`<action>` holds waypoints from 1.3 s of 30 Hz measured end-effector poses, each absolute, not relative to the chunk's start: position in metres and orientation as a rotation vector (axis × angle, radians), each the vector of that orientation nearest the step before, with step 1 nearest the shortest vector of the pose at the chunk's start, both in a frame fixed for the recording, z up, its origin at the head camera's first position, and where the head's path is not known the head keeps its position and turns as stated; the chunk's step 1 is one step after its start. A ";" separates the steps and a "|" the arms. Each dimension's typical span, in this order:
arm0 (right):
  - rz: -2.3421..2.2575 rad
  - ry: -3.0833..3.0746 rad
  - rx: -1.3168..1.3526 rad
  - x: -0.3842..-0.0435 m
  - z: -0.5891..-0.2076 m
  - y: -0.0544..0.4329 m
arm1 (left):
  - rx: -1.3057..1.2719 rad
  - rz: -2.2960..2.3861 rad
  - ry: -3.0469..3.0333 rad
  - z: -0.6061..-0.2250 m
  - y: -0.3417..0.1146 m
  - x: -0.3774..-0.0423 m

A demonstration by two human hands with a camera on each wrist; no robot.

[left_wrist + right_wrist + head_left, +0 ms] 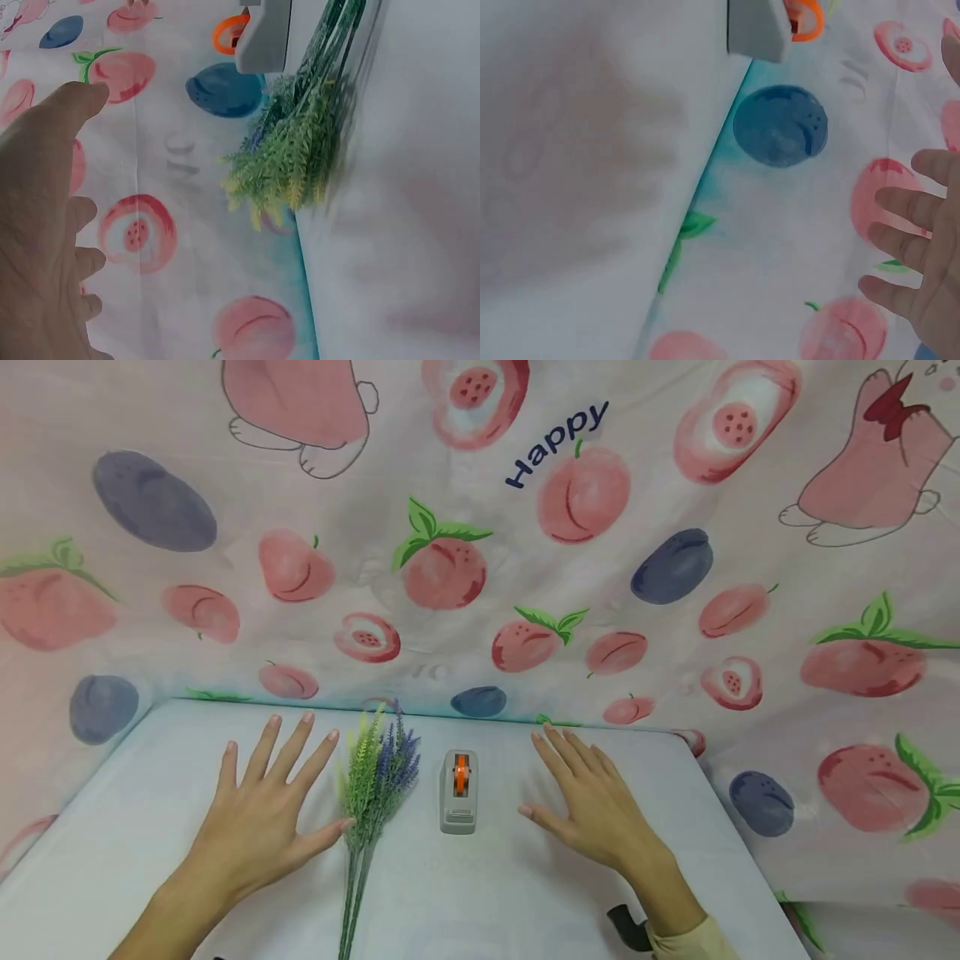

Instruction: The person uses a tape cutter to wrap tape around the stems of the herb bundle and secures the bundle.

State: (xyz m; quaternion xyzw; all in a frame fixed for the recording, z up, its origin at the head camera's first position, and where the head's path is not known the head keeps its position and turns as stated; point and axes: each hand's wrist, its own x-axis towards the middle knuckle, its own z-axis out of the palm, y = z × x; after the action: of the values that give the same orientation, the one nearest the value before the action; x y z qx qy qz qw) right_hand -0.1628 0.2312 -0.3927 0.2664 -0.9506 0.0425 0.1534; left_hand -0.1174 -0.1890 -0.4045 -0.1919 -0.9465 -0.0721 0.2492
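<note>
My left hand (255, 818) is spread with straight fingers, palm down over the left part of the table, holding nothing. Its thumb tip overlaps the edge of a bunch of artificial lavender (367, 785) in the head view; whether they touch I cannot tell. The bunch has green, yellowish and purple heads, with its stems toward me. Right of it stands a grey tape dispenser (459, 814) with an orange core. On the far side of the dispenser my right hand (600, 806) hovers, fingers extended and nothing held. Both wrist views show the dispenser (264, 41) and bare fingers (904, 206).
A white table (487, 893) bears these things. Behind and beside it hangs a pale cloth (360, 560) printed with peaches and blue fruit. A black curved object (628, 928) shows by the right wrist, next to a beige sleeve (693, 943).
</note>
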 end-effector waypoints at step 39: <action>1.150 -2.691 0.640 -0.217 -0.416 0.198 | -0.427 -1.658 -2.573 -0.436 -0.074 -0.171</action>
State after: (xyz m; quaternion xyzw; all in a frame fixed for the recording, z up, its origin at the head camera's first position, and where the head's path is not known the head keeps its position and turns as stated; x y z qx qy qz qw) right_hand -0.2171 0.1985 -0.4161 0.2131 -0.8959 0.3830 0.0728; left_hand -0.1705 -0.0740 -0.4357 -0.1381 -0.8323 -0.5363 0.0256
